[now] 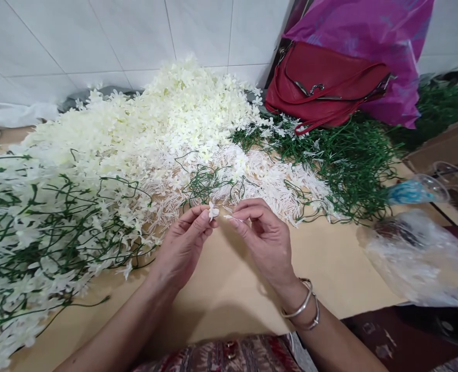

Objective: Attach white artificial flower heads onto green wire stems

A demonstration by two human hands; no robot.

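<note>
Between the thumb and fingers of my left hand (188, 243) is a small white artificial flower (213, 211). Just to its right, my right hand (263, 240) pinches a thin white stamen piece (229, 217), apart from the flower by a small gap. Both hands are over the tan tabletop (229, 289). Right beyond them lies a spread of loose white stamen pieces (271, 173), with a small tangle of green plastic stems (201, 183) on it. A big heap of loose white blossoms (155, 119) rises behind.
White flowers on green stems (58, 232) pile up at the left. Green stems (360, 170) lie at the right, below a red handbag (325, 82) and a purple bag (368, 31). A plastic cup (418, 189) and a clear plastic bag (422, 253) are at the right edge.
</note>
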